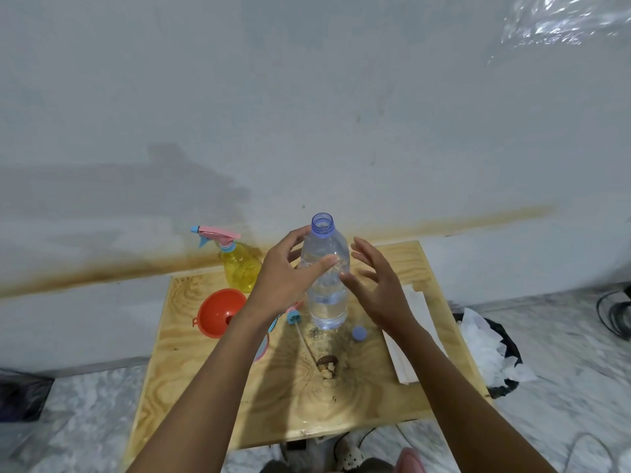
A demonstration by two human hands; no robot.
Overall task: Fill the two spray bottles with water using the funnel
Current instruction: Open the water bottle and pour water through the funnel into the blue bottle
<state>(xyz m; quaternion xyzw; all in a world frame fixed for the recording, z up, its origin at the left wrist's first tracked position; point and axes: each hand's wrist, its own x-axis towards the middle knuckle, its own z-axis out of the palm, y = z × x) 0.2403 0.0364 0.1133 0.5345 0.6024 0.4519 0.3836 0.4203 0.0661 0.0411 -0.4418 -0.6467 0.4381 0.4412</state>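
Spray bottle (240, 268), yellow with a pink and blue trigger head, stands upright behind and to the left of the water bottle (327, 302), close to the worktop's (341, 404) far edge by the wall (307, 114); the water bottle itself is upright, uncapped and partly filled, near the middle of the worktop. The left hand (283, 278) holds it by the upper body, its grip curled round it with the thumb across the front and the fingers behind; the right hand (382, 295) is just right of the water bottle, its grip spread with the fingers apart, and whether the thumb tip touches the plastic I cannot tell.

An orange funnel (218, 310) lies tilted on its side left of the water bottle, near the worktop's left edge; a loose spray head (293, 316) with a blue collar lies just left of the water bottle's base, its thin tube running toward the person; a blue cap (359, 333) sits just right of the base. A pink rim (262, 349) shows under the left forearm, mostly hidden. White paper (416, 322) lies right of the water bottle along the worktop's right edge; beyond that edge stands a bin (508, 349) lined with white plastic. From the water bottle toward the person, bare wood grain with a dark knot runs to the front edge.
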